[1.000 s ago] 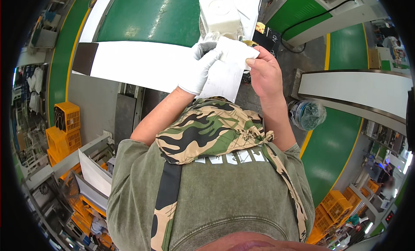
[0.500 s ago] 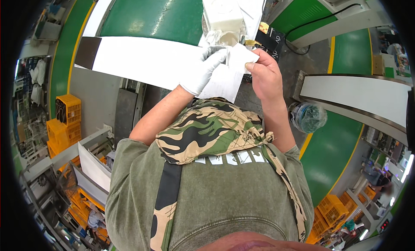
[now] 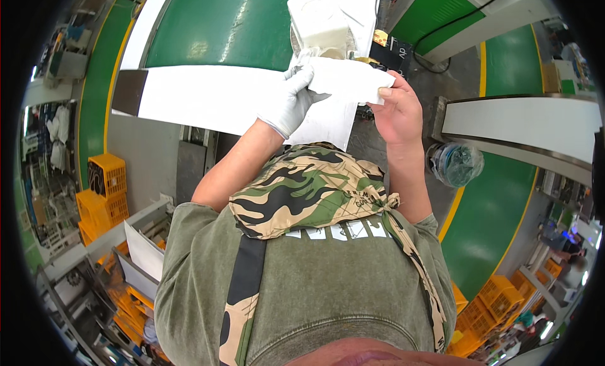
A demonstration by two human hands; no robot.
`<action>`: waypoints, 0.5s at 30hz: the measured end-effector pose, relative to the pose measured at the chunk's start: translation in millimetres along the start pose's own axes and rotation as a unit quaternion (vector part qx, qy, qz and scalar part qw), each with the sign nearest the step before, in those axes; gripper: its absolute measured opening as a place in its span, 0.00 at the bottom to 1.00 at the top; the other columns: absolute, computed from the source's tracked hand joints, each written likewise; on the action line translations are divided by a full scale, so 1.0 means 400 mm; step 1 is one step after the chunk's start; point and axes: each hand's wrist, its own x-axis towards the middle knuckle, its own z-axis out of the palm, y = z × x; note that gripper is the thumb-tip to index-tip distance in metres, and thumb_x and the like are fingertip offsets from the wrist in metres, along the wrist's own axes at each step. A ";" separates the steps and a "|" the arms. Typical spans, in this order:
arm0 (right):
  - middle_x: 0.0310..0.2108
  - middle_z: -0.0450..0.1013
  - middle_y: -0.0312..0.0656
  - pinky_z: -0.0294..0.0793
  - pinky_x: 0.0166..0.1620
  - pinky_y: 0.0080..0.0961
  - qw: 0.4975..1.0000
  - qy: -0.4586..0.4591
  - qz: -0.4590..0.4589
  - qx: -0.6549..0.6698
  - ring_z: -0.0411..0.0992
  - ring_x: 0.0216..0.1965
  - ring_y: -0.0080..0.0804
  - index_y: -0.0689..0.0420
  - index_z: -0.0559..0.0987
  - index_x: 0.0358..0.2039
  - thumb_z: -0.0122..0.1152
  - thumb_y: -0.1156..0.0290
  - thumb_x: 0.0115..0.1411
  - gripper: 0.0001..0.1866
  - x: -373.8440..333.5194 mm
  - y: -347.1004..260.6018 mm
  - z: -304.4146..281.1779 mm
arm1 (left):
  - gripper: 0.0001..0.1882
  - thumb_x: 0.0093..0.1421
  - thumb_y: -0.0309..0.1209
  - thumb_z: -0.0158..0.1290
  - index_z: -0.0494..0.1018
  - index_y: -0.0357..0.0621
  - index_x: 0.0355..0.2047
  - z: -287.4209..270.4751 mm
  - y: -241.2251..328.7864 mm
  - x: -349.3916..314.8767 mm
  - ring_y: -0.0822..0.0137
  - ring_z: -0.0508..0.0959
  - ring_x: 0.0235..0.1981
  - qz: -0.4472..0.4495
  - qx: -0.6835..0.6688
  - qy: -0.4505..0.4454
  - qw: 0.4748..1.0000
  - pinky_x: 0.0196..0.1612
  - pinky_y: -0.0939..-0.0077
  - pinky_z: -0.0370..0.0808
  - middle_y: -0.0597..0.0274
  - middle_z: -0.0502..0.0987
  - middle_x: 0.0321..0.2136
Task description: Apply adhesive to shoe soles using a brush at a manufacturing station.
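Note:
A thin white sheet (image 3: 350, 81), either paper or a cloth wipe, is stretched between my two hands over the edge of the white worktop. My left hand (image 3: 291, 102), in a whitish glove, is closed at the sheet's left end; its fingertips are partly hidden there. The bare right hand (image 3: 401, 109) pinches the right corner between thumb and fingers. Just beyond the sheet stands a translucent white plastic container (image 3: 320, 27), with crumpled clear plastic around its near side.
A white worktop (image 3: 201, 96) runs leftward along a green belt (image 3: 220, 26). At right, a plastic-wrapped round bundle (image 3: 457, 165) lies by a white-topped bench (image 3: 523, 126). Dark printed material (image 3: 396, 54) sits beyond my right hand. Orange crates (image 3: 104, 189) are stacked at left.
My hands have moved apart, the right one to the right and the left one slightly left. The white sheet, bunched between them before, now spreads out wide.

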 end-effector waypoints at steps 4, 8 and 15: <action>0.42 0.76 0.45 0.73 0.51 0.35 0.999 0.040 -0.026 -0.001 0.75 0.45 0.35 0.64 0.74 0.45 0.52 0.78 0.55 0.16 -0.005 0.014 -0.024 | 0.28 0.65 0.38 0.52 0.61 0.40 0.61 -0.011 0.020 0.031 0.62 0.73 0.54 -0.029 -0.044 -0.096 0.994 0.51 0.62 0.77 0.56 0.70 0.56; 0.46 0.75 0.48 0.73 0.54 0.42 0.998 0.032 -0.019 0.041 0.74 0.48 0.41 0.65 0.73 0.48 0.52 0.76 0.55 0.19 -0.017 0.021 0.013 | 0.29 0.65 0.36 0.51 0.58 0.40 0.63 0.002 0.022 0.052 0.62 0.73 0.54 -0.059 -0.054 -0.128 0.989 0.53 0.63 0.77 0.56 0.69 0.57; 0.48 0.74 0.50 0.71 0.56 0.42 0.999 0.034 -0.021 0.031 0.74 0.50 0.42 0.65 0.72 0.50 0.51 0.76 0.55 0.21 0.011 0.051 0.094 | 0.24 0.62 0.29 0.51 0.62 0.38 0.58 -0.039 0.023 0.059 0.64 0.75 0.49 -0.028 0.143 -0.057 0.988 0.48 0.59 0.79 0.56 0.73 0.49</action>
